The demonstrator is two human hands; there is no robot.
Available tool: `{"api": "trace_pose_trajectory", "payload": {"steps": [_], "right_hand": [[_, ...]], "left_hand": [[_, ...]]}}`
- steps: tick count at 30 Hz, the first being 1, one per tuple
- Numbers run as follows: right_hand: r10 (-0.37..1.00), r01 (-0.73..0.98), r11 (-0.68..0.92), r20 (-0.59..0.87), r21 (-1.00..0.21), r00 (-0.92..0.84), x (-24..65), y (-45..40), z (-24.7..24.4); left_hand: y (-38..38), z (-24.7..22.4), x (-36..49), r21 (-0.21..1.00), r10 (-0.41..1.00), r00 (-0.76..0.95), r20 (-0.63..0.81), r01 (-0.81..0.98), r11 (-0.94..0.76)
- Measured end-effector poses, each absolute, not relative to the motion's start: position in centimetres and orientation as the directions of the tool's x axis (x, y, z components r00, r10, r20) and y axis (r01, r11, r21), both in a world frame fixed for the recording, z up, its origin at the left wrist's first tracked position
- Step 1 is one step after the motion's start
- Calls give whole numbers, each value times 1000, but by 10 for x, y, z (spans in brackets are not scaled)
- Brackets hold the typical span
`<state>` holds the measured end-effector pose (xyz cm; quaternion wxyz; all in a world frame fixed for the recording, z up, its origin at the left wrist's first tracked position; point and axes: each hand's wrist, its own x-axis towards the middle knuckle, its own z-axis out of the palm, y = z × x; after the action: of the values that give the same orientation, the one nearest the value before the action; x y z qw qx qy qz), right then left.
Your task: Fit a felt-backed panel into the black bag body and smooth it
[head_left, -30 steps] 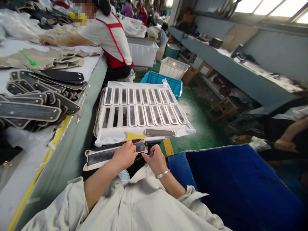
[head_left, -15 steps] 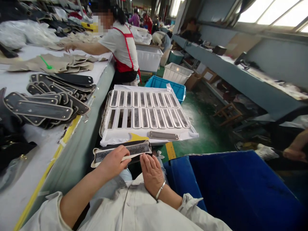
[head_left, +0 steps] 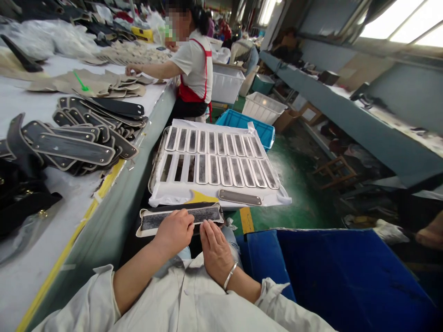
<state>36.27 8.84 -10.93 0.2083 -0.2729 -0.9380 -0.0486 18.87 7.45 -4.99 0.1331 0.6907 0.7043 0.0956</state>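
work strip (head_left: 152, 222) is lying in front of the person, just nearer than the white board (head_left: 178, 195); its border is standing up at the left end, so judging it only partly worked. left hand (head_left: 176, 227) is resting on it, fingers curled (thumb mostly hidden; cannot tell whether its grip is pinching the near edge). right hand (head_left: 216, 251) is lying nearly flat, grip unclosed, fingertips touching that edge.

bordered strips (head_left: 213, 170) are filling most of two rows; three dark slots (head_left: 179, 168) are showing at lower left, judged not yet covered.

yellow piece (head_left: 203, 197) and studded strip (head_left: 240, 198) are lying between work strip and rows. strip pile (head_left: 74, 148) is covering part of the table (head_left: 65, 216) at left; blue box (head_left: 339, 272) is crowding the right side.
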Motion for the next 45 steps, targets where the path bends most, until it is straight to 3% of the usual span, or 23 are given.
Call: {"api": "trace_pose_trajectory", "payload": {"steps": [4,9,13,22,26,45], "right_hand": [[445,470,882,401,-42,-800,358,90,-108],[427,444,894,404,-57,-809,355,93,-105],[428,440,896,381,-60,-819,353,94,-106],[395,414,910,372,-32,-840,340,92,-111],[364,385,923,377,-20,-852,332,92,-106],[246,261,965,355,-5,-902,297,89,-105]], "left_hand": [[78,-46,191,277,996,-1,-85,960,25],[64,-42,164,439,997,-20,-71,897,49],[47,-42,138,474,998,33,-51,881,-5],[49,-45,147,271,997,-42,-72,961,60],[50,-46,148,256,995,-62,-82,963,81],[19,-40,97,438,978,-199,-56,875,204]]}}
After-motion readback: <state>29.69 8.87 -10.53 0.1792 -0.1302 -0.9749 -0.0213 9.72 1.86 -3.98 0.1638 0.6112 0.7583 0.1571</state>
